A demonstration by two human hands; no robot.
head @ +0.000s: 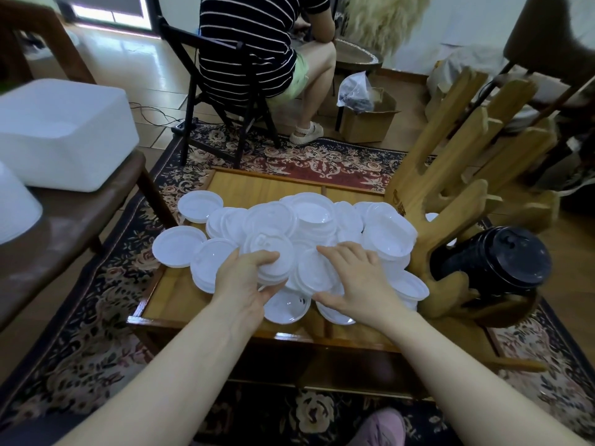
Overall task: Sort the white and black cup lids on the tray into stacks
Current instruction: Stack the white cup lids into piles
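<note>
A loose heap of round white plastic cup lids (309, 233) lay spread over the shallow wooden tray (257, 185), which served as the top of a low table. The landmark here was the pale wooden slotted rack (457, 201) standing at the tray's right edge: the white heap reached right up against its left side, and a stack of black plastic cup lids (492, 262) lay on its side in the rack's lower slots.

The left hand (244, 278) was curled round a short stack of white lids (270, 262) near the front of the heap, thumb under and fingers over its rim. The right hand (351, 278), nearer the rack, lay with spread, straight fingers on the lids beside that stack, holding nothing that could be seen.

The black lids looked already gathered, so the step in hand seemed to be building up the white stack. The next move probably called for the right hand to pick a single loose lid, turn it to match the stack, and nest it on top without disturbing the heap.
</note>
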